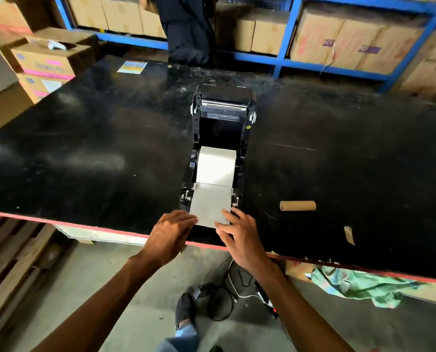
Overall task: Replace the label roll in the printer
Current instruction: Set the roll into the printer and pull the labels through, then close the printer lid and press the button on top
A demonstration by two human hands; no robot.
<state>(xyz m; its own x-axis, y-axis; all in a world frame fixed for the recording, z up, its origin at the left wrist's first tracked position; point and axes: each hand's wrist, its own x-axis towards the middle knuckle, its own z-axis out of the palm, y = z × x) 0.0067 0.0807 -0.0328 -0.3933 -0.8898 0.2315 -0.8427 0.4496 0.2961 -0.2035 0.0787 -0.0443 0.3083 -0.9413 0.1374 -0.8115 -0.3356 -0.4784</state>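
A person is standing at a wide black table (85,153) with a red front edge, looking down at a black label printer (219,148) that is sitting near the middle with its lid tilted open and back. A white label roll (217,165) is lying in the printer's open bay, and its loose paper strip (210,205) is running forward over the front of the machine toward the table edge. Both bare hands are meeting at the end of that strip: the left hand (172,236) is resting at its left corner with fingers curled loosely, while the right hand (241,236) is lying over its right corner with fingers spread and flat; whether either hand is actually pinching the paper is impossible to tell. To the right of the printer, well apart from it, an empty brown cardboard core (297,206) is lying on its side. Nearer the front edge, a small torn paper scrap (349,235) is lying on the table. Cardboard boxes (44,59) are stacked at the far left, and blue shelving (285,57) holding more cartons is lining the back.
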